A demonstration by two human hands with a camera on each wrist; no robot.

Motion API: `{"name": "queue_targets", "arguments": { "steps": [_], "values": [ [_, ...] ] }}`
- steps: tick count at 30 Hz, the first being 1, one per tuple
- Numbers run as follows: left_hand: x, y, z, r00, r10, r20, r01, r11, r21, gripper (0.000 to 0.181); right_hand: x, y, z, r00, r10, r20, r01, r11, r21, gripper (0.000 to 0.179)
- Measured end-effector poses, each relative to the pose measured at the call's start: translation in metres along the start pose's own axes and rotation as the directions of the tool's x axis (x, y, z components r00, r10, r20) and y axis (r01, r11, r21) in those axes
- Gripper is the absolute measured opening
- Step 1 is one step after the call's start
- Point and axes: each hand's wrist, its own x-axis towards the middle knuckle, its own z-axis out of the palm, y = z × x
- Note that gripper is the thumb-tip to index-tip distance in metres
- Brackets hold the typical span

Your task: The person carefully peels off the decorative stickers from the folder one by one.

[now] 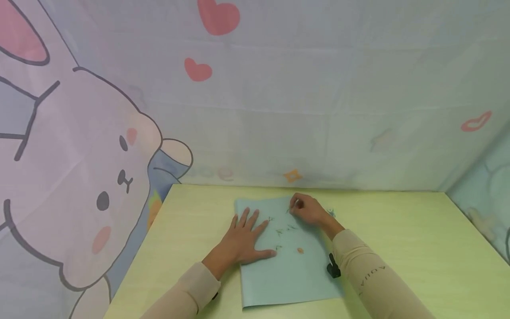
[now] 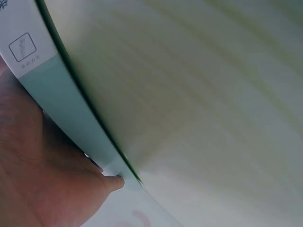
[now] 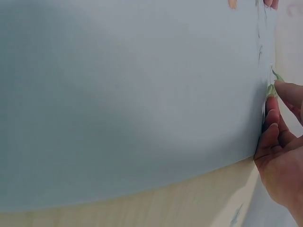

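Note:
A pale blue-green file folder [image 1: 292,283] lies on the table, its labelled spine [image 2: 71,104] showing in the left wrist view. My left hand [image 1: 244,241] rests on its left side, fingers spread, thumb pointing right. Near the folder's top right, my right hand [image 1: 307,210] pinches a small green sprig [image 3: 277,75] between thumb and index finger; the right wrist view shows its leaf above the fingertips. Between the hands, several thin green sprigs [image 1: 279,231] lie scattered on the cover. Below them sits a small orange leaf or petal [image 1: 300,250].
The table [image 1: 406,239] is pale yellow-green. A small bluish piece [image 1: 331,212] lies just right of the folder, beside the right wrist. Behind the table hangs a cloth backdrop [image 1: 303,88] with hearts and a large cartoon rabbit. A black device [image 1: 333,268] sits by the right sleeve.

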Motion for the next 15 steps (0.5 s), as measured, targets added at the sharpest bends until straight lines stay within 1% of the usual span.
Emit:
{"name": "queue_targets", "arguments": {
  "steps": [8, 15],
  "values": [
    [0.0001, -0.0011, 0.0002, 1.0, 0.002, 0.001, -0.002, 1.0, -0.006, 0.1, -0.002, -0.0013, -0.0025, 0.999, 0.046, -0.008, -0.046, 0.998, 0.052, 0.004],
    [-0.0001, -0.0013, 0.0005, 1.0, 0.006, 0.006, -0.006, 1.0, -0.014, 0.1, -0.0044, 0.0004, -0.0043, 0.995, 0.103, -0.01, -0.101, 0.987, 0.125, 0.006]
  ]
}}
